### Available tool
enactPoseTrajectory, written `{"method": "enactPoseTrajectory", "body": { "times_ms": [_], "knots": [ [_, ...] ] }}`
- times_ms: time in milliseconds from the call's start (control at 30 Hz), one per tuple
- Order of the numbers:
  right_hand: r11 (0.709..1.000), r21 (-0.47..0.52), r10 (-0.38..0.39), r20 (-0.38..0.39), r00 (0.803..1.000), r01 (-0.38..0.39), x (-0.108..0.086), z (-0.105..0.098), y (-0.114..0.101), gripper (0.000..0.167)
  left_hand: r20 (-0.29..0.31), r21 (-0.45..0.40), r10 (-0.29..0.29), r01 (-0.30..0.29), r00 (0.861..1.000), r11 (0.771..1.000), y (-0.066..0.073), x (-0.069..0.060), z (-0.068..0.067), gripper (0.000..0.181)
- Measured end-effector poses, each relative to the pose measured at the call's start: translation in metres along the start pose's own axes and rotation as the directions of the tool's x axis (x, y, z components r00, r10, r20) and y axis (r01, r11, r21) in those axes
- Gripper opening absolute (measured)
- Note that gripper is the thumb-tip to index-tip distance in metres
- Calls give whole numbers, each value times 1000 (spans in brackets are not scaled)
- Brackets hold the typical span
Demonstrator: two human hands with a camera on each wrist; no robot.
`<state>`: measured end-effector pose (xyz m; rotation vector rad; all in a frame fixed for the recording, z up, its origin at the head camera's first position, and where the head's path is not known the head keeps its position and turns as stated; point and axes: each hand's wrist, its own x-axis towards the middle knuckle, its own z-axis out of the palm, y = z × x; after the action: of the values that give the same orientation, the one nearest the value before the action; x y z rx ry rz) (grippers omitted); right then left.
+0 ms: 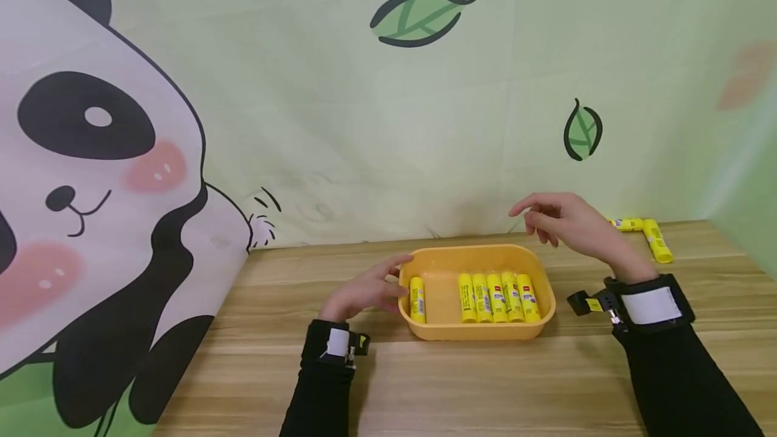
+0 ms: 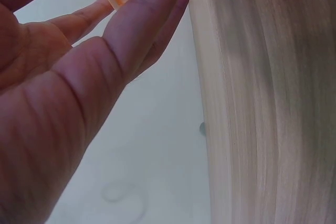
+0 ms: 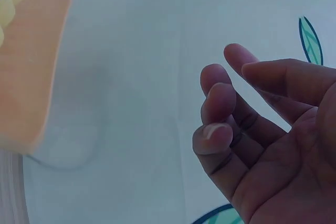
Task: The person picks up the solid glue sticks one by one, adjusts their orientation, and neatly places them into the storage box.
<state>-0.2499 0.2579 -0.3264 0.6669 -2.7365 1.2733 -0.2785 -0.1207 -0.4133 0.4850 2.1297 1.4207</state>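
Observation:
An orange plastic basket (image 1: 446, 332) stands on the table, holding several yellow glue sticks. One glue stick (image 1: 417, 300) stands apart at its left end; a row of glue sticks (image 1: 498, 297) leans side by side in the right half. At the basket's left rim is my left hand (image 1: 370, 288), fingers fairly straight and touching the edge. The left wrist view shows its fingers covering part of the orange wall. My right hand (image 1: 567, 221) hovers beyond the basket's right end, fingers loosely bent. Nothing lies between those fingers in the right wrist view.
Two more glue sticks lie at the back right of the table, one glue stick (image 1: 657, 240) pointing forward and another (image 1: 628, 224) partly behind my right hand. A pale green backdrop (image 1: 340, 120) with a panda and leaves rises behind the wooden table (image 1: 485, 383).

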Motion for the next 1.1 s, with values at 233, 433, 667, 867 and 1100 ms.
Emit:
{"method": "enactPoseTrajectory", "body": {
  "times_ms": [233,433,667,867,1100],
  "knots": [
    [1000,-7,26,-63,998,-27,-8,-18,11,25,2,-6,-4,4,1000,1000,0,0,0,72],
    [1000,2,16,-151,988,-16,-19,-35,23,24,6,-9,-5,5,1000,1000,-1,1,-1,72],
    [996,54,85,-281,956,-73,-32,-55,37,23,4,-5,-9,9,1000,1000,-1,1,-1,72],
    [990,111,125,-340,932,-93,-46,-69,45,24,3,1,-14,14,1000,1000,-2,0,0,72],
    [982,34,180,-438,881,-184,-53,-76,53,27,-3,4,-17,17,1000,1000,1,-1,1,71]
  ]
}}
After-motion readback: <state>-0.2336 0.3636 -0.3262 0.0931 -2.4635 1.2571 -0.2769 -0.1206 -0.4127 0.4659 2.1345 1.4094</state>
